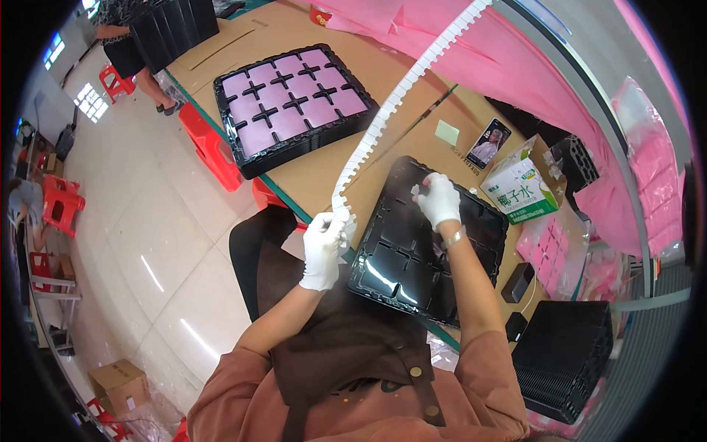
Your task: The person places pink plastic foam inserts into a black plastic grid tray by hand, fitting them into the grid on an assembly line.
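White gloves cover both hands. My left hand (324, 250) is closed on the lower end of a long white notched strip (398, 96), which curves up and away to the right past the top edge. Over the black compartmented tray (401, 254) in front of me, my right hand (440, 200) has its fingers bent together near the tray's far part. A small whitish bit shows by those fingertips; whether it is a held piece or glove cannot be made out. The tray's near cells look glossy and bare.
A stack of black trays with pink-lilac squares (294, 103) stands farther left on the cardboard-covered table. Rightward are a phone (487, 144), a green-white carton (523, 184), a pink sheet in plastic (545, 250) and stacked black trays (563, 357). Red stools (208, 147) and another person (125, 51) are left.
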`<state>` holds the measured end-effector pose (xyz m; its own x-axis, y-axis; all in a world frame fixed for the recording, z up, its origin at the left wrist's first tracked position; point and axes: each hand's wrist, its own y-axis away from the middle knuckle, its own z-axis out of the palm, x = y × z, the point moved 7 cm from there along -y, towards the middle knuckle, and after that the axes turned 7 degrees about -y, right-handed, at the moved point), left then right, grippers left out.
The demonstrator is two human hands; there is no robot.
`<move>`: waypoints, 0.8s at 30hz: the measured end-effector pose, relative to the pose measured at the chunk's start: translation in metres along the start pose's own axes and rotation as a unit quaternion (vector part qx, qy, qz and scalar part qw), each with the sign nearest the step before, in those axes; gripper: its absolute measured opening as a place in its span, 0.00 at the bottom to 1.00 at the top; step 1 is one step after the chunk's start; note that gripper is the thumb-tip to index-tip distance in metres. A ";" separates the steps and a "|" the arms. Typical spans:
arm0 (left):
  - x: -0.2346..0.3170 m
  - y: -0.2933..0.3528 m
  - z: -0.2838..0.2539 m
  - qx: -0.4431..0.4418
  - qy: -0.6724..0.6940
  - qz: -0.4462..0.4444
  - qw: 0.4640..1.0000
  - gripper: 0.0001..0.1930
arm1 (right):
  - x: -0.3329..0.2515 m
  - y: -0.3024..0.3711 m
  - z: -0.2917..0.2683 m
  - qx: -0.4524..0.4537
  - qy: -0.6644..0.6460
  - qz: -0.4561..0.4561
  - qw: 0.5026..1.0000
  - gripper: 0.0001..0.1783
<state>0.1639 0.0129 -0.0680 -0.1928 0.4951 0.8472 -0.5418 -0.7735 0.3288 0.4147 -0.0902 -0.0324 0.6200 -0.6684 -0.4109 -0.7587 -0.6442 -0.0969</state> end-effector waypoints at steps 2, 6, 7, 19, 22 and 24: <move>0.003 0.006 0.007 -0.004 -0.006 -0.011 1.000 0.07 | -0.007 0.025 -0.013 0.075 -0.116 -0.012 0.990 0.17; 0.006 0.020 0.023 -0.054 0.000 -0.009 0.998 0.06 | -0.065 0.098 0.014 -0.135 -0.506 0.003 0.852 0.19; 0.007 0.024 0.028 -0.077 -0.004 -0.007 0.997 0.05 | -0.079 0.112 0.016 -0.158 -0.570 0.042 0.805 0.17; 0.011 0.041 0.046 -0.179 -0.060 -0.064 0.980 0.07 | -0.071 0.149 -0.004 -0.090 -0.615 0.074 0.780 0.06; 0.009 0.043 0.047 -0.185 -0.069 -0.052 0.979 0.06 | -0.081 0.148 -0.027 0.014 -0.512 -0.021 0.858 0.05; 0.012 0.045 0.048 -0.180 -0.080 -0.034 0.980 0.06 | -0.090 0.150 -0.042 0.074 -0.434 -0.092 0.893 0.05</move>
<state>0.1762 -0.0343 -0.0230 -0.0315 0.4495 0.8927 -0.8078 -0.5374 0.2421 0.2534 -0.1429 0.0281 0.3961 0.0250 -0.9178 -0.7183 -0.6142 -0.3268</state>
